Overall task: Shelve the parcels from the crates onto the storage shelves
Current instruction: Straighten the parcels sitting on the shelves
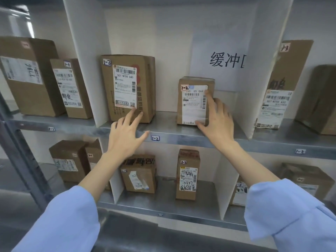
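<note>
grip: right hand [218,122] holds small parcel [190,106] by its right side, thumb at bottom edge, far fingers hidden | parcel upright, long axis vertical, label facing out, on shelf [163,127] | leftward: left hand [125,137] spread, fingertips touching larger parcel [127,88]

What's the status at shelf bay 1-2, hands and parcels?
Left hand open, fingertips on tall brown cardboard parcel. Right hand grips small brown cardboard parcel, upright on grey metal shelf. Nothing between the parcels.

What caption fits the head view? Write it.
Shelf bay 1-2: right hand holds small parcel, left hand touches large parcel.
</note>
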